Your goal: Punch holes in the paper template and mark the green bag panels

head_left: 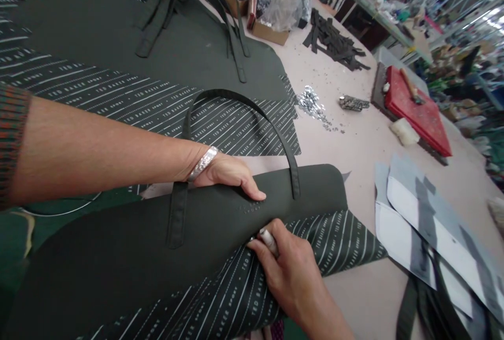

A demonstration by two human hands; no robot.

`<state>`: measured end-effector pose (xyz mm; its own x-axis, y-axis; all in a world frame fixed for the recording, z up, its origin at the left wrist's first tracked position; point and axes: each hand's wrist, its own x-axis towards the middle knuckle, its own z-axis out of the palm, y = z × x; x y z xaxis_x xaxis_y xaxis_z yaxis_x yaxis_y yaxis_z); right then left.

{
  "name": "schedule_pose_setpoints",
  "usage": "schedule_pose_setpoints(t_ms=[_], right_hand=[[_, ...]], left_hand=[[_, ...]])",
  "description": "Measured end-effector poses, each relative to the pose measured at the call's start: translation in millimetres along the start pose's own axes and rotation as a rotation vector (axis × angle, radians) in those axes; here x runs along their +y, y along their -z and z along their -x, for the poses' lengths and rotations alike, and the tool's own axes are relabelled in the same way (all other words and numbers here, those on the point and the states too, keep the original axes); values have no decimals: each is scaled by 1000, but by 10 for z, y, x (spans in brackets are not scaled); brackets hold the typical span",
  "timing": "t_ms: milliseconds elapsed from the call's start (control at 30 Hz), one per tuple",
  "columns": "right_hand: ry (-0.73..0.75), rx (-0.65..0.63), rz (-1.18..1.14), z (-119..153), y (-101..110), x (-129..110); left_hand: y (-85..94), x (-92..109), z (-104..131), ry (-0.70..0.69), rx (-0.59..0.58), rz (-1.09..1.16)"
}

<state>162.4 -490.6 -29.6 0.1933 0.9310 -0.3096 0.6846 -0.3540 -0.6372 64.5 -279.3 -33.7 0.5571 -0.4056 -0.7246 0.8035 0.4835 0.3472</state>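
Note:
A dark panel [118, 240] with a looped strap handle [293, 166] lies across the near side, its striped printed fabric [236, 298] folded below. Through the handle loop comes my left hand [230, 174], its thumb pressing on the panel's face just above faint small lettering and its other fingers hidden behind the top edge. Below the lettering, my right hand [289, 261] is closed round a white pen-like tool [269, 241] and pinches the panel's lower edge where it meets the printed fabric.
Behind lies a stack of dark panels [197, 51] with straps. Small metal pieces [311, 102], dark strips [334, 40], a box with plastic bags [271, 32], a red block [417, 111] with a hammer, and grey-white pieces [425, 224] are on the pink table [354, 156].

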Motion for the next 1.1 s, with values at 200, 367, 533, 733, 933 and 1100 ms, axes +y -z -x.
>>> schedule_pose_setpoints(t_ms=[200,367,533,733,933,1100], right_hand=[[-11,34,71,3,-57,-33],[-36,48,76,-38,-77,-28],[-42,94,126,-48,-98,-30],[-3,75,75,-47,-53,-35],[-22,-1,24,-62,4,-15],[24,-11,110,-22,-4,-60]], left_hand=[[19,-2,-16,-5,-34,-17],[45,-24,-43,-14,-49,-2],[64,-71,-89,-57,-63,5],[54,-28,30,-67,-2,-130],[94,-97,115,-49,-133,-269],[111,-297,68,-42,-87,-117]])
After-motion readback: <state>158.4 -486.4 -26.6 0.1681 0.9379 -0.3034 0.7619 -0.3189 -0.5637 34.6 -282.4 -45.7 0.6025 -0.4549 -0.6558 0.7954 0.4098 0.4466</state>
